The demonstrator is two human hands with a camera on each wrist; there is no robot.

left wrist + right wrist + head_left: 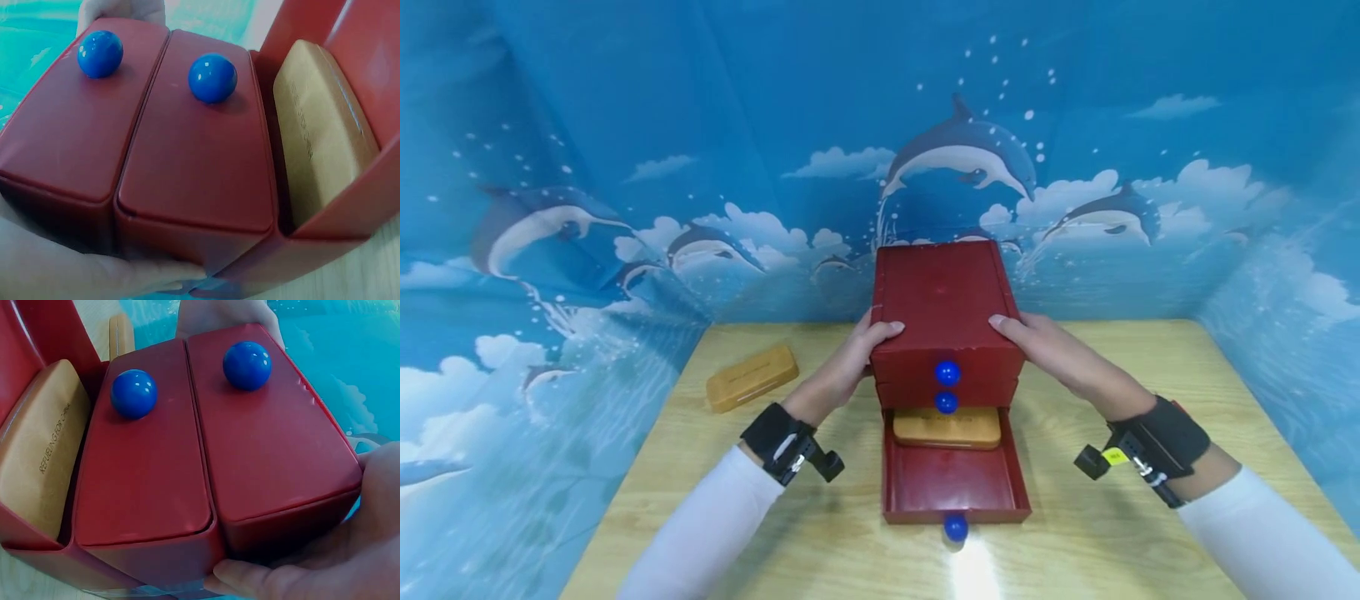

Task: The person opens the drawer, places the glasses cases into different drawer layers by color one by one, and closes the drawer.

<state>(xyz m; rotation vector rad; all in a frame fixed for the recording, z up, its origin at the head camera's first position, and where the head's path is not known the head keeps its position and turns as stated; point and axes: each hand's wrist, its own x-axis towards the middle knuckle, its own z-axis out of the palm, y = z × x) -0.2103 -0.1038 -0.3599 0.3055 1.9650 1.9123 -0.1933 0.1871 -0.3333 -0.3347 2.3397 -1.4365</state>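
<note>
A red three-drawer box [940, 292] with blue ball knobs stands on the table. My left hand [855, 354] grips its left side, thumb over the top edge. On the opposite side my right hand [1052, 346] holds it the same way. The bottom drawer [955, 487] is pulled out, while the two drawers above it are closed. Inside the open drawer lies a tan glasses-style case [947, 427], partly under the upper drawers; in the right wrist view this case [47, 447] shows printed lettering.
A second tan case [752, 379] lies on the wooden table [820, 533], left of the drawer box. Behind the table hangs a blue cloth backdrop [790, 100] printed with dolphins, which also runs along both sides.
</note>
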